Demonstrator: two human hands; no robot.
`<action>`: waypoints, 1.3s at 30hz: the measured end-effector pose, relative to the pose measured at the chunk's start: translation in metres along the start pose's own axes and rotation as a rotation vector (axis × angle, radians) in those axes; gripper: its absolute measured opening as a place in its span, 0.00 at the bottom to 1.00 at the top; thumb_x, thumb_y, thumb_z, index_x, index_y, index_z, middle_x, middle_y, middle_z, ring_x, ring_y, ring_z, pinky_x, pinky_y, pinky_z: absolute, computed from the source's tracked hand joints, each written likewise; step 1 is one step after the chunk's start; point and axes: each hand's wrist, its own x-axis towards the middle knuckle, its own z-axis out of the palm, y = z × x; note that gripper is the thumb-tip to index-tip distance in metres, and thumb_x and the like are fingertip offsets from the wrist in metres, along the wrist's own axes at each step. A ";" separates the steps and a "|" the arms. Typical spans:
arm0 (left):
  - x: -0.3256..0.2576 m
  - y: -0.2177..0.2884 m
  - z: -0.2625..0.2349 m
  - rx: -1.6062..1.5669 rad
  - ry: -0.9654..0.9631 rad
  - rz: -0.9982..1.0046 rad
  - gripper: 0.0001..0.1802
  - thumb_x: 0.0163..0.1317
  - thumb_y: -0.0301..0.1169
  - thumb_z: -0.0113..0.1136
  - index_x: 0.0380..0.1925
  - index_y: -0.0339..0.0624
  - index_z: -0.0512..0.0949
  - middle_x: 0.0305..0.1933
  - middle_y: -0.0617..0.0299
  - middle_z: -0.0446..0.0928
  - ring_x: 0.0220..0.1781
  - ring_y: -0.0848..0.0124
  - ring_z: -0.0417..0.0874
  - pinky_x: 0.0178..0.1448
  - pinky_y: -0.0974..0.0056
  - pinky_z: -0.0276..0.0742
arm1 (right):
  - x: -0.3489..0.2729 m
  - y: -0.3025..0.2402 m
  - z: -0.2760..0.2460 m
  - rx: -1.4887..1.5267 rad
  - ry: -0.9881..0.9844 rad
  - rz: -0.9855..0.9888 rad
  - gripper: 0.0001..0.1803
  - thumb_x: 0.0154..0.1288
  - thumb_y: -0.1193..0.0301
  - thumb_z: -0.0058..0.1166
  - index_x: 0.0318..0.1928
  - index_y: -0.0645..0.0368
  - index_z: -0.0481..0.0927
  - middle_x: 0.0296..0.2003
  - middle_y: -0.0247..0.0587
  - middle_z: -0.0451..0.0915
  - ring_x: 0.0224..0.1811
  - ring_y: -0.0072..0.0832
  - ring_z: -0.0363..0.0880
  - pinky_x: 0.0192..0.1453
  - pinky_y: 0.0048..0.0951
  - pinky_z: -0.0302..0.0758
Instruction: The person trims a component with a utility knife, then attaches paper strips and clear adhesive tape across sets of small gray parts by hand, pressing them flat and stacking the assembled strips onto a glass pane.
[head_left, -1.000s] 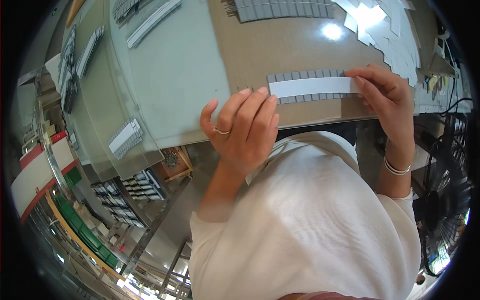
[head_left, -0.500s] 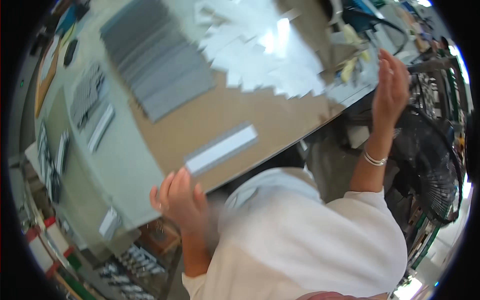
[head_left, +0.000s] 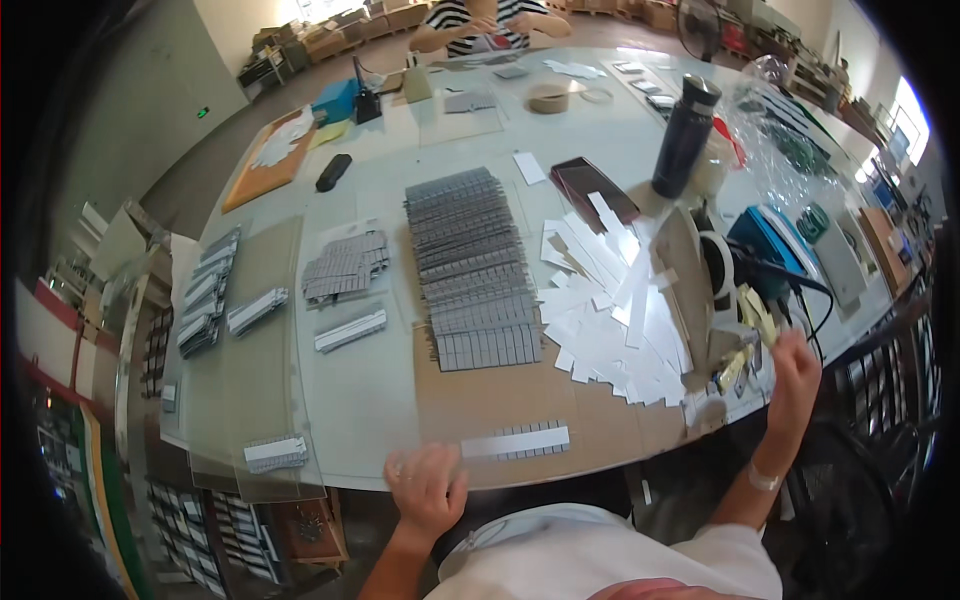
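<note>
My left hand (head_left: 428,487) rests at the table's front edge, fingers loosely bent, thumb apart, with nothing visible in it. Just right of it, a white strip (head_left: 530,441) lies over a row of small grey pieces (head_left: 515,453); whether the fingertips touch the strip's blurred left end I cannot tell. My right hand (head_left: 795,370) is at the table's right side with its fingers curled closed. A pale yellow item (head_left: 757,313) and some yellow-and-metal tools (head_left: 735,370) lie beside it. What those fingers hold, if anything, is hidden.
A large block of grey strips (head_left: 470,270) lies mid-table, beside a heap of white strips (head_left: 620,320). Beyond stand a dark bottle (head_left: 686,137) and a phone (head_left: 594,192). Grey bundles (head_left: 210,290) lie left. A person in stripes (head_left: 490,25) sits opposite; a fan (head_left: 845,490) stands right.
The view has tilted up, showing the whole table. My right hand has gone from stretched fingers to a closed shape near the yellow items. My left hand now sits lower at the front edge.
</note>
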 end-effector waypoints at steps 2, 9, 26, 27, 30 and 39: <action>-0.002 -0.001 -0.003 0.021 0.008 -0.006 0.21 0.56 0.34 0.65 0.51 0.46 0.79 0.50 0.62 0.80 0.55 0.62 0.80 0.65 0.44 0.63 | -0.027 0.002 -0.002 0.038 -0.037 0.010 0.12 0.63 0.78 0.52 0.23 0.61 0.65 0.30 0.33 0.67 0.35 0.21 0.65 0.43 0.22 0.62; 0.003 0.001 -0.002 -0.006 0.000 -0.023 0.21 0.55 0.33 0.65 0.51 0.46 0.79 0.50 0.60 0.81 0.55 0.61 0.79 0.65 0.45 0.63 | -0.032 0.063 0.014 0.266 0.048 0.355 0.10 0.69 0.79 0.50 0.26 0.64 0.72 0.42 0.50 0.84 0.39 0.30 0.84 0.50 0.29 0.79; 0.073 0.102 -0.016 -0.646 -0.243 0.068 0.24 0.67 0.35 0.60 0.62 0.41 0.74 0.50 0.52 0.80 0.48 0.51 0.82 0.51 0.55 0.79 | -0.087 -0.056 0.116 0.066 -1.151 -0.043 0.09 0.64 0.75 0.62 0.27 0.63 0.80 0.15 0.32 0.75 0.17 0.15 0.65 0.21 0.23 0.63; 0.065 0.102 -0.014 -0.648 -0.241 0.072 0.24 0.67 0.35 0.60 0.62 0.41 0.74 0.50 0.52 0.80 0.48 0.51 0.82 0.51 0.55 0.79 | -0.092 -0.065 0.126 0.107 -1.145 -0.095 0.09 0.64 0.75 0.62 0.27 0.63 0.79 0.16 0.32 0.74 0.18 0.15 0.63 0.22 0.23 0.63; 0.045 0.092 -0.021 -0.985 -0.587 -0.275 0.22 0.71 0.34 0.58 0.62 0.38 0.75 0.46 0.54 0.82 0.44 0.60 0.84 0.49 0.61 0.79 | -0.111 -0.059 0.126 0.119 -1.180 0.025 0.11 0.64 0.74 0.63 0.26 0.62 0.78 0.16 0.30 0.71 0.19 0.15 0.60 0.22 0.23 0.59; 0.020 0.051 -0.046 -1.401 -0.726 -0.971 0.12 0.70 0.24 0.58 0.48 0.28 0.83 0.39 0.57 0.85 0.40 0.75 0.84 0.49 0.70 0.80 | -0.105 -0.062 0.133 0.175 -1.365 0.174 0.13 0.65 0.77 0.63 0.23 0.62 0.76 0.18 0.27 0.71 0.21 0.12 0.62 0.23 0.22 0.60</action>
